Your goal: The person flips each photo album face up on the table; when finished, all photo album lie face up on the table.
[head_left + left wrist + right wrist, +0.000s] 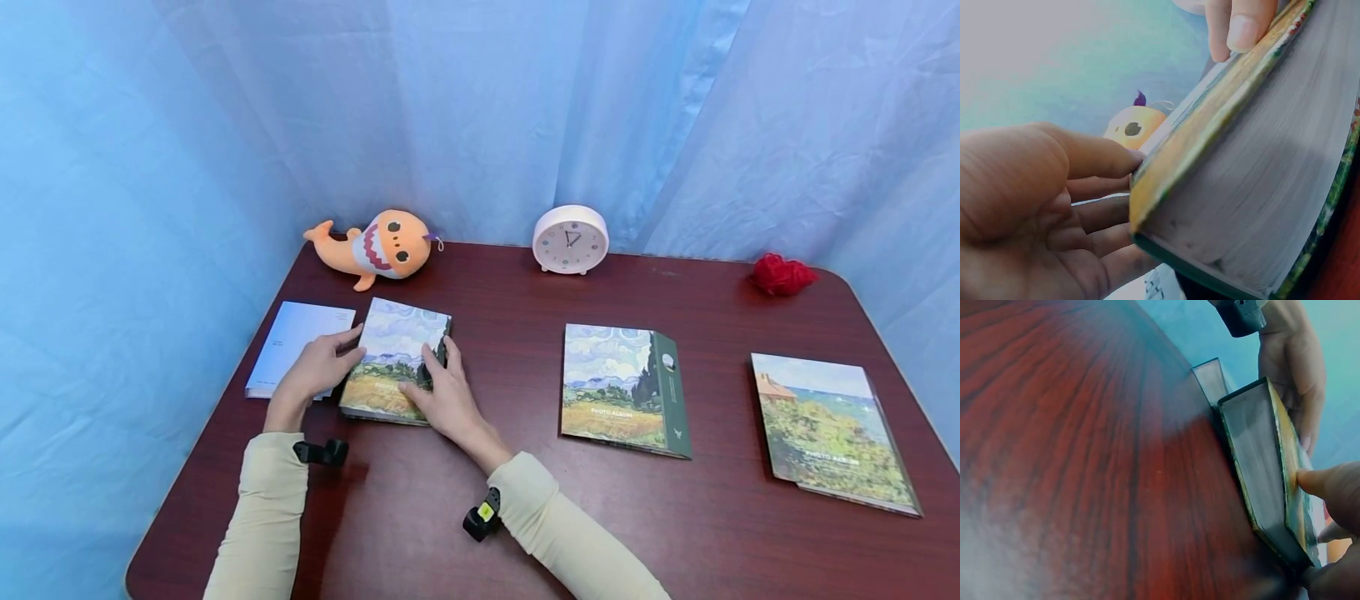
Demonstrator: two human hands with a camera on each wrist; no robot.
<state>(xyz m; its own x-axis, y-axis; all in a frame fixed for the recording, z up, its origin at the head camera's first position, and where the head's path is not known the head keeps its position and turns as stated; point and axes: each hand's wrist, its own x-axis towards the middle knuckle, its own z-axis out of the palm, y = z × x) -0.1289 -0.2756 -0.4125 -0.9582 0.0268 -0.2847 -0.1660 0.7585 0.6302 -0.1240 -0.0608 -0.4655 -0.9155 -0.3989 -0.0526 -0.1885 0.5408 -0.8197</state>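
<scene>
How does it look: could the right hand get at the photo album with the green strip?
Probably yes: only bare tabletop lies between the right hand and that photo album, though it would likely have to release the held album.

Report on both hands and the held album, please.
Left hand gripping its left edge; right hand its right side. Photo album closed. Blue-white book close on left; nothing visibly blocking.

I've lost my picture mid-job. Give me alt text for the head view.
A person's left-hand grip and right-hand grip are on an album on the left of a table, beside a pale book. Right of it lie a similar album, then a seaside album. Behind are an orange toy, a clock and a red bundle.
</scene>
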